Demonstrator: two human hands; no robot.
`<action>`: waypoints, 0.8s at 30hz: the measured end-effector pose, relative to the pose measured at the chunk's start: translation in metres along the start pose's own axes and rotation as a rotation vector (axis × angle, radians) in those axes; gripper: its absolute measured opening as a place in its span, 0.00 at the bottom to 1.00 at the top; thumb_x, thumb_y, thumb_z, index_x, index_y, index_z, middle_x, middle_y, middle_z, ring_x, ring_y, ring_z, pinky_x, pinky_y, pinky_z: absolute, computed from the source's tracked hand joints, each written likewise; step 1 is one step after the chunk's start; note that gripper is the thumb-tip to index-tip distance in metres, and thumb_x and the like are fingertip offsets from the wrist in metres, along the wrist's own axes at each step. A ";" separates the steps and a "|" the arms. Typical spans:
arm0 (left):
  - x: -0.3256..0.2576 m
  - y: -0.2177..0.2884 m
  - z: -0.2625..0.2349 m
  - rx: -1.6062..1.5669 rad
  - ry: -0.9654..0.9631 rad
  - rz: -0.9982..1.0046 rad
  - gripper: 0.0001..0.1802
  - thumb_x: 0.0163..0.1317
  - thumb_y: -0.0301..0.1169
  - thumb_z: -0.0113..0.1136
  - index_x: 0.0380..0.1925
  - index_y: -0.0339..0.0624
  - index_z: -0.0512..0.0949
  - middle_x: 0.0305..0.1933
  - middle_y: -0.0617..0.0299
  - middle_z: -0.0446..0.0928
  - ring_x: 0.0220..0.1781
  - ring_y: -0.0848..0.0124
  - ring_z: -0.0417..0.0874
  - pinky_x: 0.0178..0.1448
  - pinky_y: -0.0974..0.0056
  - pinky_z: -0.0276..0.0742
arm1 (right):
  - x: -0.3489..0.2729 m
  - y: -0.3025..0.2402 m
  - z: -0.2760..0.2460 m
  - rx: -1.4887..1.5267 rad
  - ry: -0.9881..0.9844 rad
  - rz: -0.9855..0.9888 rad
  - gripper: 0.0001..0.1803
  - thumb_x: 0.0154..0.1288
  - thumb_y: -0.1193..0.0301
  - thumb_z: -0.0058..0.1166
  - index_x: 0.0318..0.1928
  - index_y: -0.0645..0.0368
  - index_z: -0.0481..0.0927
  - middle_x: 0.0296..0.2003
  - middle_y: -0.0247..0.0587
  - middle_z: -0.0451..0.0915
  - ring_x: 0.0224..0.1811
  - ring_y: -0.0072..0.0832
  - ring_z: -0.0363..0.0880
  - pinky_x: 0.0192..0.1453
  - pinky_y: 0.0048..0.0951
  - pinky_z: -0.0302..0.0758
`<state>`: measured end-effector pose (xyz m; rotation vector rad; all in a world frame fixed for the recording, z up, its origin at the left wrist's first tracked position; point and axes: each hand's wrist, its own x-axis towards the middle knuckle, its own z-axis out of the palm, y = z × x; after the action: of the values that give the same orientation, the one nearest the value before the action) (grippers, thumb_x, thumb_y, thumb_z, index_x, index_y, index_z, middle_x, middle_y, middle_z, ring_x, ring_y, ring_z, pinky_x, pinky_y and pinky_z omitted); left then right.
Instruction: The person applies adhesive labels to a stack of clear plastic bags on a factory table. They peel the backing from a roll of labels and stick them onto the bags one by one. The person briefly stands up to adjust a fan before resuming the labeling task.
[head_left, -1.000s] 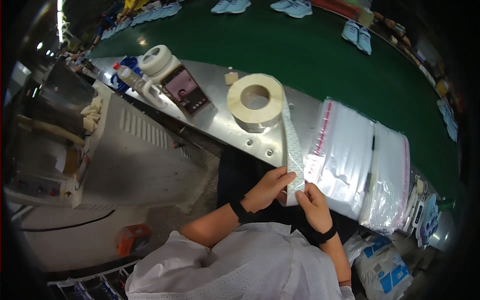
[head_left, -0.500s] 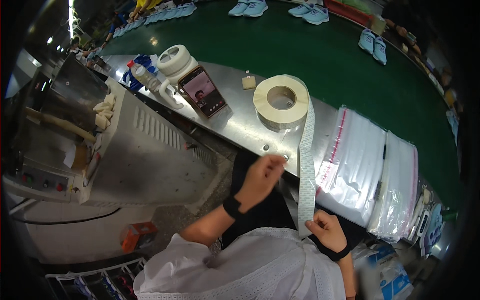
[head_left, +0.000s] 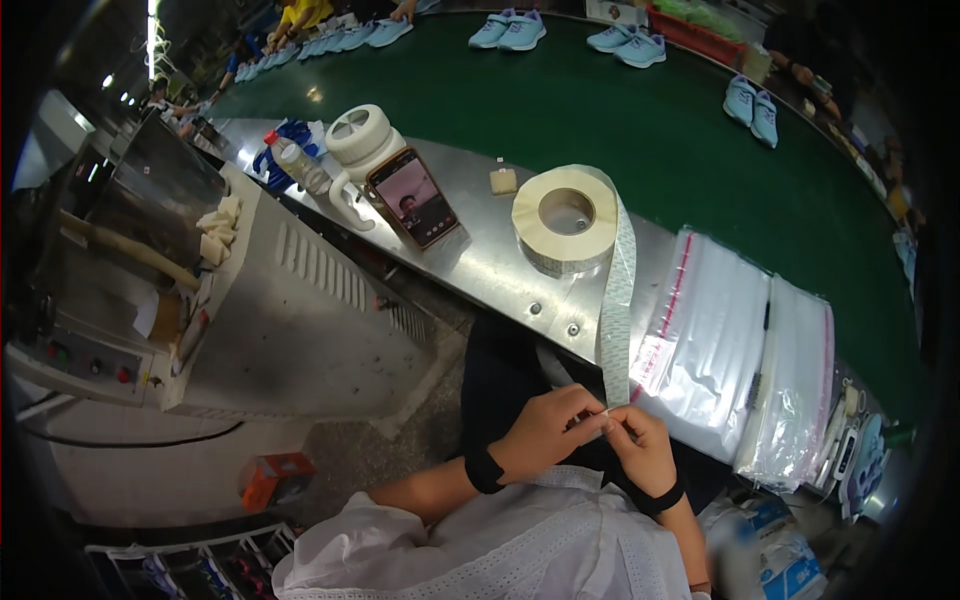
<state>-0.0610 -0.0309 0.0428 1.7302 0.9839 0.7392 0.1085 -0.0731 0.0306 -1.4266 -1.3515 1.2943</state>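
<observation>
Right hand: [head_left: 645, 455] thumb and fingers pinched narrow on the lower end of the printed strip [head_left: 618, 325], black wristband [head_left: 657, 498] behind.
Left hand: [head_left: 545, 430] fingers curled narrow, tips meeting the right hand's at that same end; can't tell from here if they grip it too.
Strip: runs down off the roll's right side, over the ledge's near edge, to the fingertips.
Roll: the cream paper roll [head_left: 535, 235] lies flat on the metal ledge [head_left: 480, 270], hollow core facing up.
Bags: two stacks of clear plastic bags, left stack [head_left: 710, 335] with a red edge, right stack [head_left: 790, 380] just beside it; both right of the strip.
Phone: [head_left: 412, 198] propped upright, tilted back, against the white jug [head_left: 362, 138].
Bottle: clear, red-capped bottle [head_left: 303, 168] left of the jug.
Block: small beige block [head_left: 503, 181] between phone and roll.
Belt: green belt [head_left: 440, 115] beyond the ledge, light-blue shoes [head_left: 508, 32] on it.
Cabinet: metal machine cabinet [head_left: 300, 330] on the left.
</observation>
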 end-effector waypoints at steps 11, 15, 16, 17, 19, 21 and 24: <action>0.016 -0.007 0.003 -0.088 -0.029 0.027 0.03 0.56 0.24 0.58 0.31 0.38 0.78 0.31 0.62 0.75 0.28 0.75 0.76 0.30 0.72 0.70 | -0.001 0.005 0.002 0.075 0.089 -0.184 0.02 0.60 0.78 0.51 0.33 0.65 0.76 0.29 0.37 0.73 0.24 0.20 0.67 0.30 0.20 0.64; 0.017 -0.003 0.000 -0.009 0.016 0.068 0.05 0.56 0.27 0.58 0.31 0.38 0.77 0.30 0.60 0.75 0.26 0.70 0.77 0.29 0.70 0.73 | 0.001 -0.003 0.000 0.044 0.052 -0.126 0.02 0.59 0.80 0.51 0.33 0.64 0.76 0.30 0.37 0.73 0.25 0.19 0.67 0.31 0.18 0.65; 0.017 -0.004 0.000 -0.048 0.017 0.067 0.04 0.56 0.26 0.58 0.31 0.38 0.77 0.30 0.60 0.74 0.25 0.71 0.76 0.29 0.70 0.72 | 0.000 -0.003 -0.001 0.043 0.054 -0.120 0.02 0.59 0.79 0.51 0.33 0.64 0.76 0.30 0.36 0.73 0.25 0.19 0.67 0.31 0.18 0.64; 0.017 -0.007 -0.001 -0.051 0.001 0.062 0.04 0.56 0.26 0.58 0.31 0.38 0.77 0.29 0.60 0.74 0.25 0.72 0.75 0.28 0.71 0.71 | -0.001 -0.003 -0.001 0.042 0.055 -0.115 0.02 0.59 0.79 0.51 0.33 0.64 0.76 0.30 0.36 0.73 0.25 0.19 0.66 0.31 0.18 0.64; 0.019 -0.011 -0.003 -0.055 -0.030 0.052 0.04 0.57 0.26 0.57 0.30 0.38 0.77 0.28 0.61 0.74 0.24 0.74 0.74 0.27 0.72 0.69 | -0.003 0.002 -0.002 0.041 0.075 -0.101 0.02 0.59 0.79 0.51 0.32 0.64 0.76 0.29 0.36 0.74 0.25 0.20 0.68 0.31 0.19 0.65; 0.022 -0.014 -0.007 -0.099 0.040 -0.012 0.03 0.57 0.24 0.56 0.30 0.35 0.76 0.29 0.62 0.73 0.25 0.78 0.71 0.27 0.73 0.66 | -0.008 0.014 -0.002 0.040 0.113 -0.084 0.01 0.58 0.79 0.51 0.32 0.64 0.76 0.29 0.38 0.75 0.26 0.22 0.71 0.31 0.21 0.67; 0.033 -0.013 -0.012 -0.079 0.161 0.036 0.03 0.58 0.23 0.55 0.29 0.33 0.75 0.29 0.63 0.72 0.25 0.80 0.69 0.28 0.74 0.64 | -0.012 0.027 -0.006 -0.343 0.120 -0.292 0.03 0.55 0.77 0.54 0.31 0.63 0.76 0.30 0.40 0.76 0.30 0.29 0.76 0.33 0.26 0.71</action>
<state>-0.0579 0.0056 0.0360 1.6431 1.0208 0.9405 0.1207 -0.0882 0.0071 -1.4367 -1.6834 0.8031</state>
